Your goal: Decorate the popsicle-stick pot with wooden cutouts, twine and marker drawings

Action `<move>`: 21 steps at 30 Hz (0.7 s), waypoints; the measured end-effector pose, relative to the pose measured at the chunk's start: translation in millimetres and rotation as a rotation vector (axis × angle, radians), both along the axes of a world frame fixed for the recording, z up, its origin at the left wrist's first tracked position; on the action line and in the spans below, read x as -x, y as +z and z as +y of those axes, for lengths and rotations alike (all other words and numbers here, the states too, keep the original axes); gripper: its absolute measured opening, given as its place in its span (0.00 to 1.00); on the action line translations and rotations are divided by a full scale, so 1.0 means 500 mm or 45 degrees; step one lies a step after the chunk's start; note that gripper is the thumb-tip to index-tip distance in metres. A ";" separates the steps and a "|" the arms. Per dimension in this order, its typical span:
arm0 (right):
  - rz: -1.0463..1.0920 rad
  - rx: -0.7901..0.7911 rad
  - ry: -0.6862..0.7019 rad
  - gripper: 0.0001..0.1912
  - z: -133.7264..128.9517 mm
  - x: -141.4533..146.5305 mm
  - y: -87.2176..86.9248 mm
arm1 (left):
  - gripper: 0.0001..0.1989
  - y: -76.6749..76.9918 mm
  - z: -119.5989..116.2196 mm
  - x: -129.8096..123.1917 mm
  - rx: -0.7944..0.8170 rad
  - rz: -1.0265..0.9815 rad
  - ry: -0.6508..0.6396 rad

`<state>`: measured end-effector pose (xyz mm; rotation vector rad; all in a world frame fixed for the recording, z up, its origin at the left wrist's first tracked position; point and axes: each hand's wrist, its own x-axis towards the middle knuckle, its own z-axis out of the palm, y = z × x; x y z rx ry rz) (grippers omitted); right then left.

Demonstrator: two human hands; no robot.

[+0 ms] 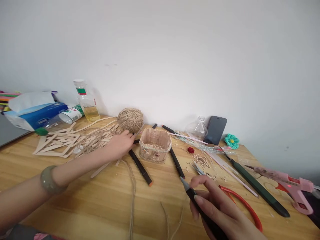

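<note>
My left hand (123, 144) reaches to the right edge of the pile of craft sticks (92, 138), fingers pinched. A thin greyish stick (139, 130) juts from its fingertips, beside the small craft-stick basket (155, 154) with a beaded rim. My right hand (220, 210) is closed around a black pen-shaped tool (200, 205) with a grey tapered tip pointing up and left. Just beyond that tip lies a black marker (177, 163). Another black marker (140, 167) with an orange end rests left of the basket. Red-handled scissors (246, 201) lie partly under my right hand.
A twine ball (130, 119), a bottle of yellow liquid (90, 108) and a tissue pack (41, 113) stand at the back left. Wood scraps (201, 160), a red rose (191, 150), a phone (216, 130), a green-handled tool (257, 185) and a pink glue gun (293, 190) occupy the right.
</note>
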<state>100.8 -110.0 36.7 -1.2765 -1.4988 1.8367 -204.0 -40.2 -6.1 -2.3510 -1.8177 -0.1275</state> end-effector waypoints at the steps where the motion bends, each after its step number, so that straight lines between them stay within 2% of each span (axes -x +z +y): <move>1: 0.088 0.043 -0.009 0.16 0.002 0.001 0.003 | 0.13 0.005 0.000 0.003 -0.019 -0.008 0.017; 5: 0.345 0.228 -0.053 0.11 0.020 -0.023 0.011 | 0.18 0.040 -0.018 0.011 -0.168 -0.083 0.053; 7: 0.445 0.262 -0.049 0.10 0.033 -0.033 0.012 | 0.20 0.061 -0.027 0.005 -0.204 -0.174 -0.112; 8: 0.483 0.237 -0.053 0.10 0.041 -0.035 0.012 | 0.20 0.070 -0.029 -0.002 -0.182 -0.247 -0.271; 9: 0.515 0.187 -0.066 0.10 0.048 -0.035 0.012 | 0.21 0.078 -0.027 -0.010 -0.124 -0.310 -0.414; 11: 0.582 0.031 -0.096 0.11 0.061 -0.028 0.011 | 0.20 0.085 -0.016 -0.028 0.062 -0.406 -0.548; 13: 0.640 -0.168 -0.151 0.14 0.073 -0.014 0.013 | 0.11 0.085 0.002 -0.045 0.221 -0.504 -0.506; 15: 0.646 -0.388 -0.228 0.15 0.084 0.002 0.020 | 0.03 0.082 0.018 -0.058 0.269 -0.601 -0.444; 18: 0.610 -0.674 -0.374 0.14 0.103 0.026 0.040 | 0.08 0.084 0.026 -0.079 0.261 -0.760 -0.410; 21: 0.647 -0.819 -0.563 0.14 0.127 0.047 0.065 | 0.16 0.092 0.012 -0.104 0.339 -0.960 -0.428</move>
